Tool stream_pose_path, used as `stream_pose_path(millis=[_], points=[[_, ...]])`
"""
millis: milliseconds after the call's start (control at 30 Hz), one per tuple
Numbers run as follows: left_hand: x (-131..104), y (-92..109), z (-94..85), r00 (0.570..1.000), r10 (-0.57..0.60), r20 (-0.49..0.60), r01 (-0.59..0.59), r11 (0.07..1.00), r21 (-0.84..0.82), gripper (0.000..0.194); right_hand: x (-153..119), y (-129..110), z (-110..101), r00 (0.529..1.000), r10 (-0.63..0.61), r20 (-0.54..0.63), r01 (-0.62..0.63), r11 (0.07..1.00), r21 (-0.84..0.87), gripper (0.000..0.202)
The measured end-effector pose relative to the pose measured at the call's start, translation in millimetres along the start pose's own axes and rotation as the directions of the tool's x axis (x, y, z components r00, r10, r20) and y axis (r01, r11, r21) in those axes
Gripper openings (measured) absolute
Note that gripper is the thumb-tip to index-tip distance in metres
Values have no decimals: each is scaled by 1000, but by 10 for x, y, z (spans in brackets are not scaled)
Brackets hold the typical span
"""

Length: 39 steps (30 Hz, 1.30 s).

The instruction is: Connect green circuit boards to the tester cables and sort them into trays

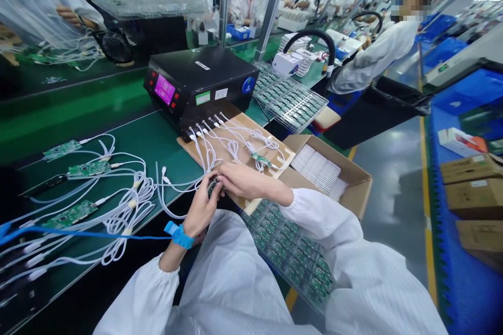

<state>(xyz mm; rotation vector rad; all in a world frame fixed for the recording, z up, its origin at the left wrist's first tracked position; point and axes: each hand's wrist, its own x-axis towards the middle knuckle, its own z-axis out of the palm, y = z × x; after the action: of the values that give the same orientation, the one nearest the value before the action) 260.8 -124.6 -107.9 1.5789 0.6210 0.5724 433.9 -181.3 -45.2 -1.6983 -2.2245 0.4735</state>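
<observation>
Close together above the front edge of the wooden board point(247, 125), both my hands hold a small dark circuit board point(212, 186). My left hand point(202, 204), with a blue wrist strap point(179, 235), grips it from the left. The fingers of my right hand point(239, 180) are closed on its upper right side and partly cover it. White cables point(233, 149) run over the wooden board from a black device point(200, 81) with a lit pink screen. A green circuit board point(260, 159) is on the wooden board, right of my hands.
Left on the green bench point(137, 131) are several green circuit boards point(89, 168) and coiled white cables point(131, 201). A cardboard box point(359, 180) of white pieces stands at the right. A tray of circuit boards point(291, 251) is below my right arm; another tray point(288, 99) lies behind. People sit beyond.
</observation>
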Motion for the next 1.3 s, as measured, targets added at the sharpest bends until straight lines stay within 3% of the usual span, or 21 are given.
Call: stream_pose_path(millis=[233,400,533,667,833,1067,1200,1300], points=[[-14,30,63,996,16,-90,-16,1000,6,45,-133,136,-183,996,17,-82,-1,982,187,35],[-78,63,66,989,46,-139,-44,999,14,41,-344,246,-112,994,19,-112,-14,999,43,36],[-110,72,127,981,47,-190,-54,998,-30,41,-444,308,-10,999,-14,-52,19,996,90,30],[-142,56,160,968,33,-247,-56,995,-84,43,-517,351,-33,998,-40,-38,43,995,92,24],[-177,19,163,958,9,-286,-52,989,-141,41,-616,356,-76,994,-54,-91,48,997,-64,27],[-182,11,226,956,39,-291,-90,982,-164,40,-603,313,85,991,-15,-136,-4,991,-137,35],[-175,8,293,954,22,-300,-82,978,-190,44,-557,353,154,990,-70,-119,55,990,-128,25],[-136,56,279,917,-14,-399,-77,974,-212,45,-569,418,196,989,-120,-86,109,986,-130,20]])
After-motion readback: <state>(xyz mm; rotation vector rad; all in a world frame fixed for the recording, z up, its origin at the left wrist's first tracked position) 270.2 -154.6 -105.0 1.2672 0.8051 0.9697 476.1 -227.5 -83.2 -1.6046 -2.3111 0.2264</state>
